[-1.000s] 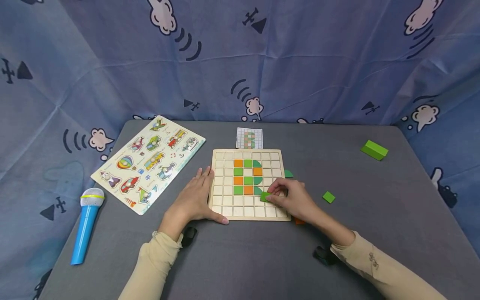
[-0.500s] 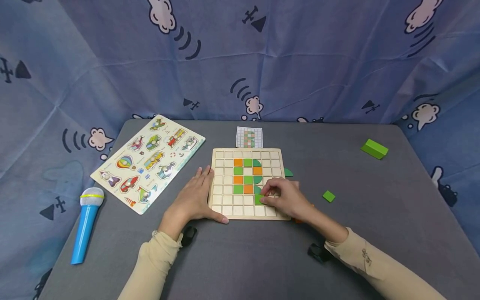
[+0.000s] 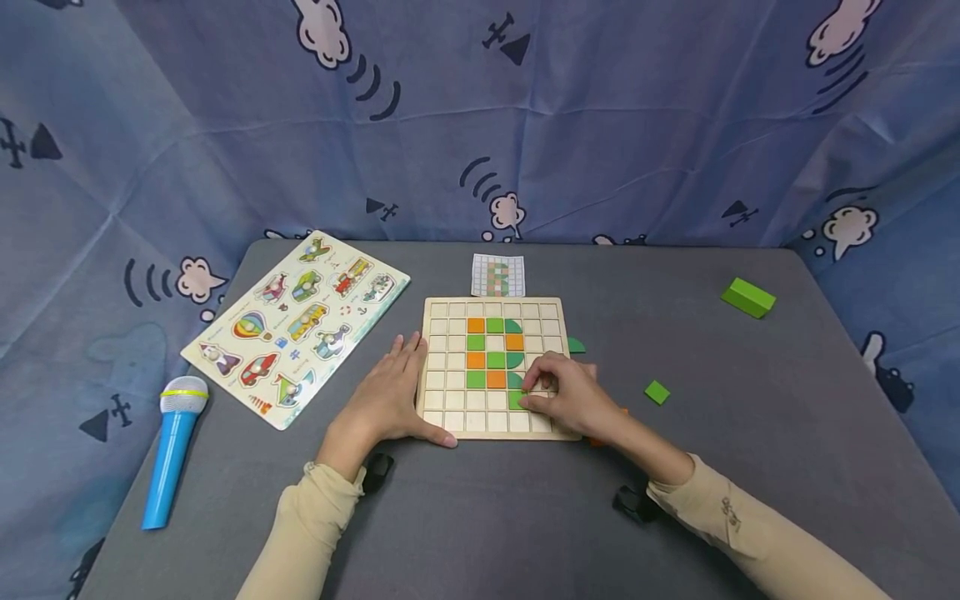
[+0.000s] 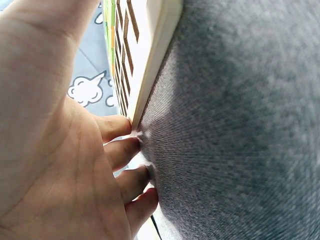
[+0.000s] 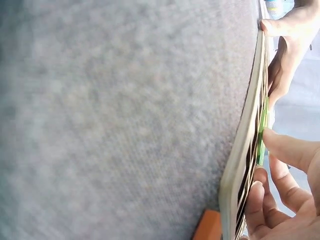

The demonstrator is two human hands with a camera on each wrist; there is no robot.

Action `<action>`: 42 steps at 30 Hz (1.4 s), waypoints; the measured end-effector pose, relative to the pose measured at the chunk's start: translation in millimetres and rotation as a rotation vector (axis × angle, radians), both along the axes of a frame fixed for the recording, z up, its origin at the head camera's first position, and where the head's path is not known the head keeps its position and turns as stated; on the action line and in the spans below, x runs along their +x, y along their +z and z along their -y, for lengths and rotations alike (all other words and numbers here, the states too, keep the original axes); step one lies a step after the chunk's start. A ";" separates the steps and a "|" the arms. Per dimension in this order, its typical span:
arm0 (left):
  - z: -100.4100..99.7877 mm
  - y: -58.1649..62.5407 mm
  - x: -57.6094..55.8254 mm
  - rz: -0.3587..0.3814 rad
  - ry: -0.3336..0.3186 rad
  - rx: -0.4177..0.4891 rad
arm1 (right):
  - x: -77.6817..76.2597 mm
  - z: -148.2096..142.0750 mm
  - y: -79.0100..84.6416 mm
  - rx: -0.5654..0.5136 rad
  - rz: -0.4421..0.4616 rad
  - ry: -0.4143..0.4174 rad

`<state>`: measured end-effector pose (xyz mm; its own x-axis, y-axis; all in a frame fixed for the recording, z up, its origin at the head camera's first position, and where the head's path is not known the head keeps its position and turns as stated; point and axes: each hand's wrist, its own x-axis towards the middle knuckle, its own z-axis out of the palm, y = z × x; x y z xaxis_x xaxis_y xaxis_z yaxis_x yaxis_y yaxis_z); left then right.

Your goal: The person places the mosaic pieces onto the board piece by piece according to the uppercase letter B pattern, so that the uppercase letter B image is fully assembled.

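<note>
A wooden grid board [image 3: 454,422] lies on the grey table, with orange and green square tiles and rounded dark-green tiles set in its middle cells. My left hand [image 3: 384,402] rests along its left side, fingers spread and thumb at the front edge; in the left wrist view the fingertips touch the board's side and the cloth. My right hand [image 3: 572,397] is over the lower right of the board. Its thumb and fingers pinch a bright green square tile [image 3: 515,401], which sits at a cell just below the lowest rounded tile [image 3: 514,381]. The fingers partly hide it.
Behind the board lies a small pattern card [image 3: 498,276]. A picture puzzle board [image 3: 300,325] and a blue toy microphone [image 3: 169,454] are at the left. On the right are a loose green tile [image 3: 657,392] and a green block [image 3: 748,298]. Beside the board shows an orange piece [image 5: 207,226].
My right hand has moved slightly left and brought the green square tile from a tilted position down flat at the cell. The left hand stays where it was.
</note>
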<state>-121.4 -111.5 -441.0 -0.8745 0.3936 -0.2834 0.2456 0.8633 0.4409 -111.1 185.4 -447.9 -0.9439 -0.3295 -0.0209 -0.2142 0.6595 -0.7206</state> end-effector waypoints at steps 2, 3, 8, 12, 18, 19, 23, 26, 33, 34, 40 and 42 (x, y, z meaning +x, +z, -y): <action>0.4 -0.7 0.0 -0.001 -0.001 -0.001 | 0.7 -0.6 -0.4 -0.005 0.000 -0.002; 0.6 -1.0 0.1 -0.001 -0.001 -0.001 | 1.3 -1.2 -0.7 -0.006 -0.001 -0.003; 0.6 -2.0 0.4 0.000 -0.002 0.001 | 4.5 -6.4 -3.5 -0.026 -0.007 -0.020; 0.6 -2.3 1.0 0.003 0.000 0.001 | 6.3 -13.5 -5.0 -0.049 0.000 -0.030; 0.3 -2.0 0.6 0.006 0.002 -0.003 | 9.2 -25.3 -3.0 -0.062 0.019 -0.036; 0.3 -2.0 0.4 0.005 0.001 -0.002 | 9.6 -27.2 -2.4 -0.062 0.016 -0.035; 0.4 -2.1 -0.2 0.006 -0.001 -0.003 | 10.4 -35.1 -1.4 -0.055 0.012 -0.028; 0.5 -1.9 -0.1 0.011 0.001 -0.004 | 10.1 -41.4 -0.5 -0.037 0.023 -0.026; 0.6 -1.4 0.5 0.007 0.004 0.008 | 11.0 -51.7 4.9 -0.026 0.066 -0.003; 0.6 -1.3 0.5 0.006 0.004 0.009 | 11.5 -52.5 5.8 -0.026 0.063 0.010; 1.1 -1.9 0.4 -0.002 -0.002 0.017 | 12.1 -56.3 10.4 0.001 0.042 0.052; 1.4 -2.4 0.2 -0.003 -0.004 0.016 | 11.4 -57.5 11.1 0.012 0.037 0.044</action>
